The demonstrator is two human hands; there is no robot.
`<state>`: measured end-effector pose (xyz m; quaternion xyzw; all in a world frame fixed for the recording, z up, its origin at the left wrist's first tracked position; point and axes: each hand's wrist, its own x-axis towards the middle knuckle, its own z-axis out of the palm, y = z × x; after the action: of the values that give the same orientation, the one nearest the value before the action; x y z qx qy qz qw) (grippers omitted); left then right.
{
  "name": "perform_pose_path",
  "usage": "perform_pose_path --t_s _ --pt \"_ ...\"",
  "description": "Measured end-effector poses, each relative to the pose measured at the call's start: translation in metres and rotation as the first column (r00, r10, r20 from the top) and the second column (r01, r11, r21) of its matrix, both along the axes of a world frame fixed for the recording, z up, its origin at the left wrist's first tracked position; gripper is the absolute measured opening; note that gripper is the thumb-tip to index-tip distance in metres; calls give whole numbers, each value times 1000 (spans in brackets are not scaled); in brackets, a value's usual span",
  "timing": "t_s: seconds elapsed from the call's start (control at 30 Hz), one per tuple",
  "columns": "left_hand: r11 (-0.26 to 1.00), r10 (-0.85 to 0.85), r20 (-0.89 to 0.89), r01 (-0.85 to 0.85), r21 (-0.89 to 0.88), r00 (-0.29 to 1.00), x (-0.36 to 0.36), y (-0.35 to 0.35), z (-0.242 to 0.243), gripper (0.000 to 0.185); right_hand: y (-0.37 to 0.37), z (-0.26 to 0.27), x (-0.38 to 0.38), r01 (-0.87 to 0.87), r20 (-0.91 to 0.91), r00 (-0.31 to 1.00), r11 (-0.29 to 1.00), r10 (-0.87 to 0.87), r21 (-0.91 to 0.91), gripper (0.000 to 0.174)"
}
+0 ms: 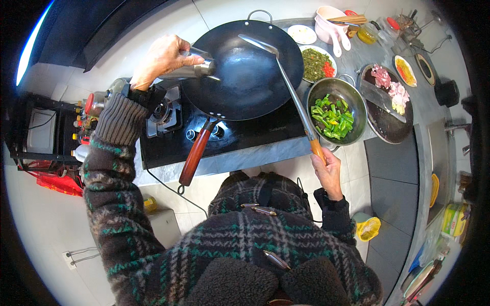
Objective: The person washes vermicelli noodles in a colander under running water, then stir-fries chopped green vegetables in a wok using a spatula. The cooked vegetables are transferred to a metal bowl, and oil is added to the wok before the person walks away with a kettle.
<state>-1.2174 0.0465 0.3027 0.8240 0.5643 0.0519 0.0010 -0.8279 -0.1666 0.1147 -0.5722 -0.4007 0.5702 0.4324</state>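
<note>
My left hand [162,57] grips a stainless steel oil can [201,69], its spout tipped over the left side of a black wok [249,90]. The wok stands on a gas hob [245,139], with its reddish wooden handle [197,157] towards me. Shiny patches show on the wok's inner surface. In my right hand [329,172] is the wooden handle of a metal wok spatula [294,90], whose blade reaches over the wok's far right part. Right of the spatula, a metal pan [360,126] contains cut green peppers [332,118].
Behind the pan sits a plate of chopped greens and red pepper [316,63]. A cleaver [383,101] lies on a round chopping board [386,128] beside sliced meat [398,93]. Pink pots [327,28] stand at the back. A bottle rack [46,155] is at left.
</note>
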Motion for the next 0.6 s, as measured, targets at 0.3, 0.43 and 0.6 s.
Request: perform_pose_path --t_s 0.3,0.43,0.6 --pt "963 250 670 -109 -245 699 -55 -47 -11 36 44 41 -31 -285 653 757 881 -35 377 35" --pt "951 307 870 -157 -266 386 -83 -84 -33 34 66 55 -56 -372 785 617 858 -57 354 33" --pt "956 262 965 -144 -257 15 -118 -136 -61 37 66 80 -79 -509 919 339 782 -203 361 34"
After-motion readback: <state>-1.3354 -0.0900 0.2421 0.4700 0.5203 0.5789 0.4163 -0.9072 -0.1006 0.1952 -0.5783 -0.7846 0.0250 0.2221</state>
